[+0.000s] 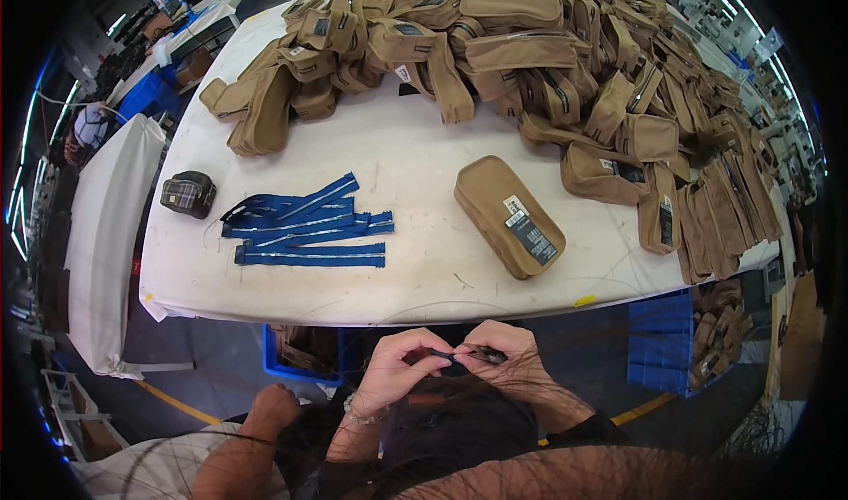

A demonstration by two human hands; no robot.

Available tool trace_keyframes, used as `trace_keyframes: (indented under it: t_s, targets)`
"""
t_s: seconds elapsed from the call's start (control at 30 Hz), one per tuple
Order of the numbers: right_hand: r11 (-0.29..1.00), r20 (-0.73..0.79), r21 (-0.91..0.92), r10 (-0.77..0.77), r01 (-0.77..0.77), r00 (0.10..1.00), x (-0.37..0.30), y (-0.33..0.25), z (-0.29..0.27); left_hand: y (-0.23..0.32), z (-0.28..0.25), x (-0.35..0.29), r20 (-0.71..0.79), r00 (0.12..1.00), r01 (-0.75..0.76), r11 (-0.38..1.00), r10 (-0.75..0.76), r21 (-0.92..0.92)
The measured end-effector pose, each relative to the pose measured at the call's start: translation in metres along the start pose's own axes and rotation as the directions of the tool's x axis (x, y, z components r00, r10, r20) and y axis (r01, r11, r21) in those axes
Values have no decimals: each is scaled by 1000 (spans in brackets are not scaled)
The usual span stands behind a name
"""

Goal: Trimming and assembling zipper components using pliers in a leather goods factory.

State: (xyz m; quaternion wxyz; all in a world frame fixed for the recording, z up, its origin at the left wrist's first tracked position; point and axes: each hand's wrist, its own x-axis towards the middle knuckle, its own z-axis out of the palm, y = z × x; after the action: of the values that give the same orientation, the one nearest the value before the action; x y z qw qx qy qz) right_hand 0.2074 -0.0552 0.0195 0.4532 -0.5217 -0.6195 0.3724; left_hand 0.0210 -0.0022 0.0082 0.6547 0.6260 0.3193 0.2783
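Observation:
Just off the table's front edge, my left hand [396,369] and my right hand [505,364] meet with fingertips pinched. A narrow dark-blue piece [439,353] sits between my left thumb and finger; its kind is too small to tell. My right fingers close on a small dark object [487,355], mostly hidden by the hand. Beyond them on the white table [415,292] lie several blue zipper strips [309,254] to the left. To the right rests a tan zippered pouch [508,213] with a label facing up.
Tan pouches [521,49] are heaped across the far and right side. A small plaid pouch [188,193] sits at the left edge. Blue bins [661,345] stand below the table. Another person's hand [276,406] is close on my left.

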Motion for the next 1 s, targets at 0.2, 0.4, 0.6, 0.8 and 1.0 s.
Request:
trace_keyframes:
  t_s: [0.2, 0.4, 0.6, 0.8, 1.0]
  targets:
    - [847, -116, -507, -248, 158, 962, 7, -10, -14, 3, 5, -1, -32, 996, 71, 983, -77, -168]
    - [642, -7, -702, -441, 310, 898, -6, -16, -15, 0, 5, -4, -45, 996, 68, 973, -80, -219]
    - [457, 108, -807, -510, 375, 853, -7, -23, -22, 3, 8, -5, -95, 992, 63, 975, -85, -214]
    - [425, 115, -821, -531, 381, 840, -5, -21, -20, 5, 9, -5, -114, 988, 89, 983, -108, -157]
    - [518, 82, -764, -512, 384, 855, 0, -22, -20, 4, 9, -5, -94, 990, 95, 989, -106, -117]
